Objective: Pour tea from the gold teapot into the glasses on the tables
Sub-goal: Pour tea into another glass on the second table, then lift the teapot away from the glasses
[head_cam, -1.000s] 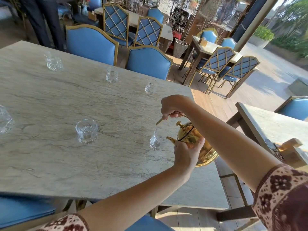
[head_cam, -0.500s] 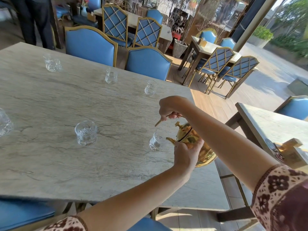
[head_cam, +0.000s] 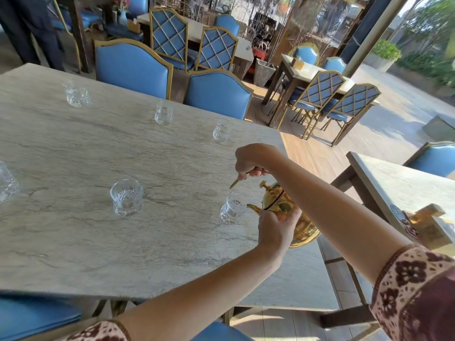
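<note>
Big pale marble tabletop (head_cam: 86, 168) takes up most of the view, with blue chairs (head_cam: 134, 67) trimmed in gold along its far side and more tables and chairs further back toward the sunny open side. A second tabletop (head_cam: 406, 183) sits off to the right with a small wooden holder (head_cam: 426, 225) on its near corner.

The gold teapot (head_cam: 283, 207) is up in the air over the near right part of the big tabletop, tipped so its spout points left and down at a small glass (head_cam: 231, 211) right beside it. The spout tip is just at the rim of that glass; can't tell if anything's actually flowing.

The right hand (head_cam: 251, 161) is clenched around the teapot's thin handle from above, with the gold end of the handle poking out to the left. The left hand (head_cam: 277, 227) is pressed against the near side of the pot's belly, fingers wrapped on it.

Other glasses are spread around: a wider cut-glass tumbler (head_cam: 126, 196) to the left of the teapot, three along the far edge (head_cam: 221, 130), (head_cam: 163, 115), (head_cam: 76, 94), and one half cut off at the left border (head_cam: 7, 185). Both sleeves (head_cam: 416, 291) have a maroon flower pattern.
</note>
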Tool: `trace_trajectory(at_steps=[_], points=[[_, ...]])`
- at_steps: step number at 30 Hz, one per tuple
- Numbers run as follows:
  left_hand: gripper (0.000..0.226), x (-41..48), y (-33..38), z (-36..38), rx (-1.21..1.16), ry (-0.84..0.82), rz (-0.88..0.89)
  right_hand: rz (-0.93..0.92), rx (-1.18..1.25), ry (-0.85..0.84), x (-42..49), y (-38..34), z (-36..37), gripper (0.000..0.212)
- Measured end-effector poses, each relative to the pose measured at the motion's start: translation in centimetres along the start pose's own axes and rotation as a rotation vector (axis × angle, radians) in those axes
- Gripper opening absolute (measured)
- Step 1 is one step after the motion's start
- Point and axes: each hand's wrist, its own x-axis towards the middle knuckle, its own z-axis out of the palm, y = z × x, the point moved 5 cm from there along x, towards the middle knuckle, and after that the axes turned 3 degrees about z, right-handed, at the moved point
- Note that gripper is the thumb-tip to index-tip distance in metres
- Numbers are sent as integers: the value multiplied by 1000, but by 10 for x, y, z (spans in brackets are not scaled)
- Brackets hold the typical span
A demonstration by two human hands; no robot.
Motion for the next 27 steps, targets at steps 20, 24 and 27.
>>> trace_trajectory(at_steps=[20, 24, 27], points=[[126, -21, 8, -52, 339, -151, 181, 123, 613, -69, -37, 50, 12, 17], [127, -18, 43, -84, 505, -207, 247, 110, 782, -40, -56, 38, -13, 29], [108, -3, 69, -122, 630, -222, 264, 74, 869, 35, -58, 16, -34, 31]])
